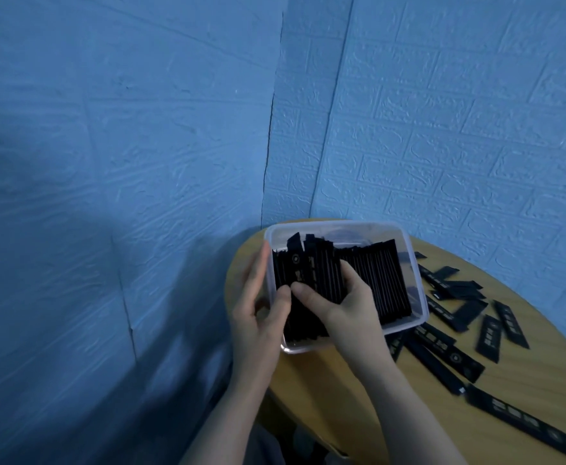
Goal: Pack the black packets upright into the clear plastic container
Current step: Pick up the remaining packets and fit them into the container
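Clear plastic container [409, 250] sits right of frame centre on the round wooden table [325, 391], already holding rows of black packets [375, 276] standing on edge. I see my right hand [338, 300] reaching inside it, fingers curled around a bunch of those packets. My left hand [258, 303] is at the container's left wall, fingers outside, thumb tip over the rim pinching it. Loose packets [442, 350] lie flat, scattered at lower right.
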`<act>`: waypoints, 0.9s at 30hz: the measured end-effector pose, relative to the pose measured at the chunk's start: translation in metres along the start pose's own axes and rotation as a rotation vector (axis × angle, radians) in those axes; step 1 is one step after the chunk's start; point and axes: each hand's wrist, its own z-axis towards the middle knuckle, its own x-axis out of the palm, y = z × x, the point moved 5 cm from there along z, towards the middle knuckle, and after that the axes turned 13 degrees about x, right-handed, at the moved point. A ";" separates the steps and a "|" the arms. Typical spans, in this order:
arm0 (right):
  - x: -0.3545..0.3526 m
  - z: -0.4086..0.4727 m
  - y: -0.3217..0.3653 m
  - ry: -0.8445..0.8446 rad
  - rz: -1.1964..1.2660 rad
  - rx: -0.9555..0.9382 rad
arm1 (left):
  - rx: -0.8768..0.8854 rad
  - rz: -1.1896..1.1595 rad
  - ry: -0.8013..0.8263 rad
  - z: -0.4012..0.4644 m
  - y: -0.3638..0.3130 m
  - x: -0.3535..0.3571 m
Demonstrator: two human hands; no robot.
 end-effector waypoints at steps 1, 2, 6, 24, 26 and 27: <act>0.000 0.000 -0.001 -0.021 -0.019 -0.006 | -0.002 -0.013 0.020 0.000 0.000 0.002; -0.001 0.000 -0.002 -0.038 -0.024 -0.006 | -0.001 -0.021 0.044 -0.001 -0.001 0.004; -0.001 -0.002 -0.005 -0.051 -0.023 0.022 | -0.014 -0.005 0.135 0.000 -0.005 0.009; -0.003 -0.013 -0.005 0.050 0.097 0.114 | 0.023 0.084 0.175 -0.003 -0.001 0.007; -0.003 -0.012 -0.004 0.046 0.108 0.130 | 0.018 0.074 0.164 -0.003 -0.003 0.007; -0.003 -0.011 -0.004 0.034 0.113 0.139 | 0.009 0.065 0.163 -0.003 -0.004 0.007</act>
